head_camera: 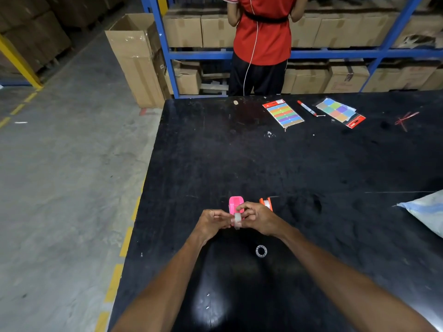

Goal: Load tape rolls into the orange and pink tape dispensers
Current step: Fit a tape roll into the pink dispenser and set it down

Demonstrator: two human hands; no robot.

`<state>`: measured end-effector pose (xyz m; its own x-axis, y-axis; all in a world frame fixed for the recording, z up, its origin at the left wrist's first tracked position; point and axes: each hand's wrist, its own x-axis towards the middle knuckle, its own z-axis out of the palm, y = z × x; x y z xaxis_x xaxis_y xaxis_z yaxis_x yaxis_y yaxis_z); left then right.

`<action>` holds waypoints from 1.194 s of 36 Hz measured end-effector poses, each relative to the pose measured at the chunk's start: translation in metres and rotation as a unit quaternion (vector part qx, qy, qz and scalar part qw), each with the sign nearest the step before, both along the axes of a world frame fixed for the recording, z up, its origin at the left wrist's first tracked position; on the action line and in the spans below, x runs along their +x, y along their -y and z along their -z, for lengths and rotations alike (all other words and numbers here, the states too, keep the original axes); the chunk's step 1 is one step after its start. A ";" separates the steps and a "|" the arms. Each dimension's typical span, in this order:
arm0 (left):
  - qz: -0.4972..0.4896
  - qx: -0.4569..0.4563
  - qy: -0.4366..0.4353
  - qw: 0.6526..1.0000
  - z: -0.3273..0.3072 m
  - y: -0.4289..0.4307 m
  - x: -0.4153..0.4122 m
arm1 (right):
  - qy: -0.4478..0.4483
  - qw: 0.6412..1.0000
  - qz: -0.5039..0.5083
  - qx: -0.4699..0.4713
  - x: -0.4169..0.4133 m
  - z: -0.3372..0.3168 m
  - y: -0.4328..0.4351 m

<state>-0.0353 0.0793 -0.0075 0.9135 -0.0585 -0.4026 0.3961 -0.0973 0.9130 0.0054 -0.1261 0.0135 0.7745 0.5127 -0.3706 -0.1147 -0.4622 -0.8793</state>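
A clear tape roll [237, 219] is pinched between my left hand [211, 224] and my right hand [256, 218], held upright just above the black table [311, 164]. Directly behind the roll sits the pink tape dispenser [235, 204]; whether my fingers touch it I cannot tell. The orange tape dispenser [266, 203] stands just right of it, partly hidden by my right hand. A second clear tape roll [261, 250] lies flat on the table nearer to me, below my right wrist.
At the table's far side lie two packs of coloured sticky notes [283, 114] [339, 111] and a red marker [306, 108]. A pale bag [429, 213] sits at the right edge. A person in a red shirt [262, 32] faces blue shelving with cardboard boxes [217, 29].
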 end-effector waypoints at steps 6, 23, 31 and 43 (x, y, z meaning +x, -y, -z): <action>-0.023 0.083 0.000 0.996 0.009 -0.001 0.025 | 0.058 0.993 0.001 -0.105 0.034 0.013 -0.011; 0.002 0.148 -0.036 0.988 0.105 0.001 0.079 | 0.178 0.947 -0.072 -0.259 0.079 0.064 -0.024; 0.067 0.146 -0.004 0.987 0.084 -0.002 0.086 | 0.174 0.953 -0.084 -0.235 0.084 0.072 -0.022; 0.090 0.149 -0.019 0.985 0.078 -0.003 0.089 | 0.209 0.888 -0.178 -0.370 0.097 0.057 -0.033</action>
<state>0.0538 0.0820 -0.0859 0.8832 -0.0926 -0.4598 0.3808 -0.4308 0.8182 0.1024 -0.0928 -0.0432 0.7616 0.4883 -0.4260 0.4183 -0.8726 -0.2524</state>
